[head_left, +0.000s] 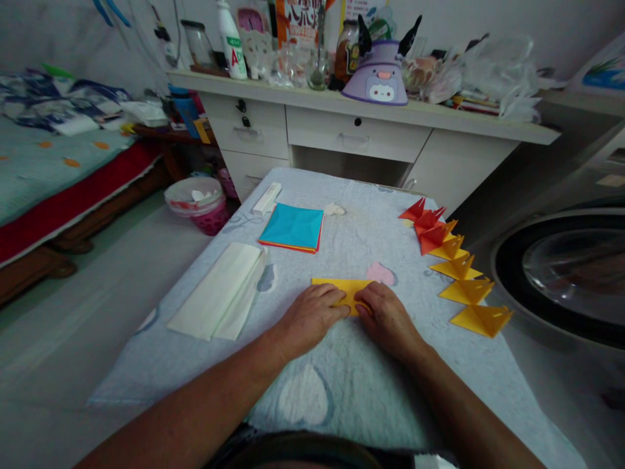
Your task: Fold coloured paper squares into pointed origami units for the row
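On the cloth-covered table a folded yellow sheet of paper (347, 286) lies flat as a narrow rectangle. My left hand (311, 317) holds its left part, fingers closed and pressed down on it. At the right part, my right hand (389, 320) has its fingers curled onto the paper's lower edge. Beyond them sits a stack of square paper (294, 225) with a blue sheet on top and red and yellow edges below. A row of folded paper pieces runs down the right side, red ones (430, 228) farther off and yellow ones (461, 268) nearer.
A pale folded paper or cloth (219, 286) lies on the table (381, 397) at left, with a small white box (267, 198) and a crumpled scrap (334, 208) farther back. A cabinet (351, 133) stands behind, a lined bin (198, 202) left, a front-loading washer (581, 195) right.
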{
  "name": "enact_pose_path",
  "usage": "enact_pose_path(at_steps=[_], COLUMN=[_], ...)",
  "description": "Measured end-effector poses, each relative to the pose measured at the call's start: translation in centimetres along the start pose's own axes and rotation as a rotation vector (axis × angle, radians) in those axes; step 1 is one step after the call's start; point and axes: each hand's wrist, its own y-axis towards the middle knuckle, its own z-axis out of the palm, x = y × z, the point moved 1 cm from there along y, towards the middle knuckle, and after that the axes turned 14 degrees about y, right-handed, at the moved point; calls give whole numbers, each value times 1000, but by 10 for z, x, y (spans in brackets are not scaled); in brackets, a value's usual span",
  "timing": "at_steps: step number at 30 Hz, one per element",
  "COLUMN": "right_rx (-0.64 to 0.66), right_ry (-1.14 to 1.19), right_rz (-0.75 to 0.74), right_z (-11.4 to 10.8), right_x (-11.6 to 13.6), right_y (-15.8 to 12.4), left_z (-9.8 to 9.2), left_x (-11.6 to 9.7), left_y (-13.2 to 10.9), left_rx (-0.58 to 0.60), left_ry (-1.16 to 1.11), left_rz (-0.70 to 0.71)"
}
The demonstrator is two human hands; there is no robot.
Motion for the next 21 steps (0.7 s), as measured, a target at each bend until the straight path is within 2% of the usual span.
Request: enact_pose_path(at_steps=[6, 15, 21], right_rx=[-22, -77, -103], right_ry=[-48, -173, -342], right_rz=[47, 78, 184], right_z=[3, 13, 19], right_x=[0, 2, 17], right_y=[1, 1, 6], left_z=[-6, -18, -13], left_x=[-5, 3, 6], left_y=[-11, -47, -49], left_rx=[12, 46, 14], left_ry=[120, 265, 302], left_rz=[34, 40, 33])
